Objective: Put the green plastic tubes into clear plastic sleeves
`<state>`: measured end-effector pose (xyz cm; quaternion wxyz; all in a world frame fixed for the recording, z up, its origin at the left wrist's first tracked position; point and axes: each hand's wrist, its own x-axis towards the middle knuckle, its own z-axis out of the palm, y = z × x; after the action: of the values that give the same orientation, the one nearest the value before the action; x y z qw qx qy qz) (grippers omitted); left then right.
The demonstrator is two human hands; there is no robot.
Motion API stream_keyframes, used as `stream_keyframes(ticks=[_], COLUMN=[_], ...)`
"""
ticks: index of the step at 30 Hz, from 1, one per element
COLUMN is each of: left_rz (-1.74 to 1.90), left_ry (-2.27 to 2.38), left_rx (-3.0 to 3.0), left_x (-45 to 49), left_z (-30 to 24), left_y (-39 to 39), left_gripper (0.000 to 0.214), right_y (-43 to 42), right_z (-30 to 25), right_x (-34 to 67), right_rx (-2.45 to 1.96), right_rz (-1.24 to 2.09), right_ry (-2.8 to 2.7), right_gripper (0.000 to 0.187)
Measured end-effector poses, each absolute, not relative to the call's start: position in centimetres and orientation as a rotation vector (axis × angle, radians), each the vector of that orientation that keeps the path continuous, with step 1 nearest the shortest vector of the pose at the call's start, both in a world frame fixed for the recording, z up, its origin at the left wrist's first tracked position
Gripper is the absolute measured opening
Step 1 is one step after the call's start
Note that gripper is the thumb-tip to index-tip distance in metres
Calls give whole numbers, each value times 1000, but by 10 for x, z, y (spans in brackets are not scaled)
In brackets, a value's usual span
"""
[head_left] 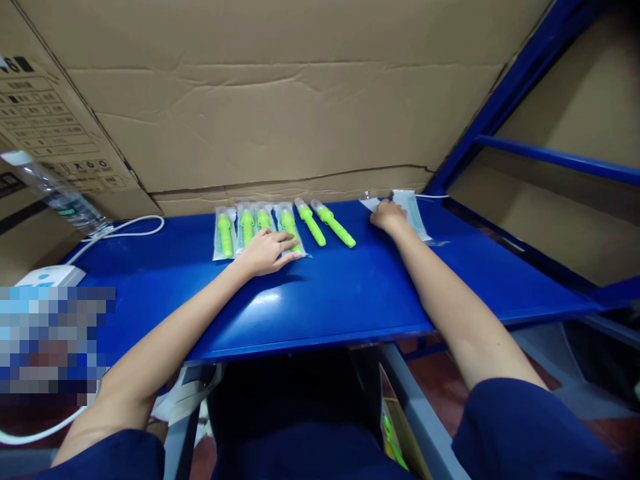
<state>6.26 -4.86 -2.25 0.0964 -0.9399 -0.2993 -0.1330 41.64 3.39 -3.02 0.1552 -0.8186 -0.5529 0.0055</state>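
Observation:
My left hand [270, 252] lies palm down with fingers spread over a row of small clear bags. Each bag holds a bright green tube-shaped stick [225, 237], and the hand rests on the one at the right end [287, 223]. To the right of that row are two loose green sticks with clear caps, one [313, 225] beside the other [336, 225]. My right hand [389, 215] is at the far right of the row with its fingers curled onto a flat clear plastic bag [370, 201]. More flat bags [413, 213] lie under and beside it. Its fingertips are partly hidden.
The blue table [320, 300] ends at a cardboard wall [280, 120]. At the left stand a leaning water bottle [65, 200] and a white power strip [50, 277] with a white cable [145, 227]. A blue metal frame [500, 100] bounds the right side.

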Motion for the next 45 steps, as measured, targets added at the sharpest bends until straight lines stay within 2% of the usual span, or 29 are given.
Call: stream_keyframes(ticks=[10,13,15,17,19,21,23,30,36,41,45], left_rz=[-268,-265,-289,-340,-392,-397,-352,-312,-467,-649,-694], left_ry=[-1008,-1028,-1057,-1105,-1143,-1156,-1171,-1320,-1403,-1693,-1807], left_rx=[-2823,-2832,-2831,-2823,-2804,-2767,-2724,-2656,-2526,-2145,-1999], left_x=[64,64,63,62,61,60,59,56,50,32,11], left_z=[-15,-14,-14,-15,-14,-14,-13,-13,-10,3,6], left_y=[-53,-54,-54,-53,-53,-52,-52,-48,-44,-37,-29], left_gripper=[55,56,57,65,71,68,63,59,57,51,44], right_y=[16,4,-3,-8,-11,-12,-11,-1,-5,-9,-9], right_z=[-5,5,8,7,2,-2,-5,-6,-6,-4,-8], right_x=[385,362,342,321,302,291,290,315,312,307,307], right_rx=[-2406,-2217,-1978,-1612,-1225,-928,-829,-1437,-1557,-1587,-1585], right_rz=[-26,-144,-108,116,545,893,1004,285,246,131,180], right_ry=[-1730,-1750,-1717,-1717,-1740,-1753,-1750,-1959,-2176,-2257,-2389], right_gripper=[33,34,36,35,35,36,35,25,27,33,38])
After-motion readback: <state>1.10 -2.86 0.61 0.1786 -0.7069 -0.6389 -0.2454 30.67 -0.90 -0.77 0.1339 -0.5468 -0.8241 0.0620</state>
